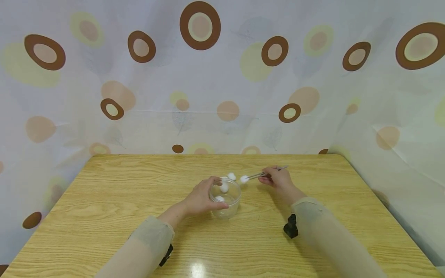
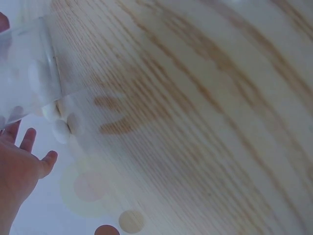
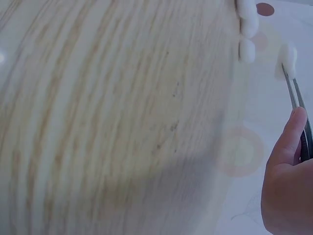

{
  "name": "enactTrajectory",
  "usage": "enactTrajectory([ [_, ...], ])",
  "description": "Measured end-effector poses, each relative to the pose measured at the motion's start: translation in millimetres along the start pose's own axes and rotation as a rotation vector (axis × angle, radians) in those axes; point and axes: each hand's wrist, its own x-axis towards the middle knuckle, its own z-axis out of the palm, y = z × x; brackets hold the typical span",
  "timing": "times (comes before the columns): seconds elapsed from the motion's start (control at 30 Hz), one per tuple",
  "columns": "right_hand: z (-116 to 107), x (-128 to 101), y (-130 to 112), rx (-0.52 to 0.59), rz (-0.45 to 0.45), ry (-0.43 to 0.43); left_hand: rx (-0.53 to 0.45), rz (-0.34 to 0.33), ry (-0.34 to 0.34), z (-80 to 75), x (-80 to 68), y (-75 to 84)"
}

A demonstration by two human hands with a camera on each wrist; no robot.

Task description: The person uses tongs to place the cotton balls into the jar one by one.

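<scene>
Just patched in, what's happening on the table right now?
A person sits at a wooden table. The left hand holds a clear plastic cup with cotton balls inside. The right hand grips metal tweezers whose tips pinch a cotton ball, held just right of the cup's rim, not yet over it. Another cotton ball lies on the table behind the cup.

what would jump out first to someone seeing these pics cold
Mid-table, the left hand grips a clear plastic cup with cotton balls inside. Just right of it, the right hand holds metal tweezers pinching a cotton ball near the cup's rim. Behind the wooden table hangs a curtain with bold brown rings.
</scene>
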Motion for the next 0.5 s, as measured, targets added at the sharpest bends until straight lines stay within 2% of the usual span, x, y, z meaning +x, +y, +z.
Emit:
enactTrajectory([
  [0.23,-6.6,-0.5,-3.3,0.063,0.022,-0.031,0.0,0.004,-0.003,-0.3,0.8,0.1],
  [0.5,-10.3,-3.6,-5.6,0.087,0.037,-0.058,0.005,0.003,-0.004,0.1,0.9,-0.4],
])
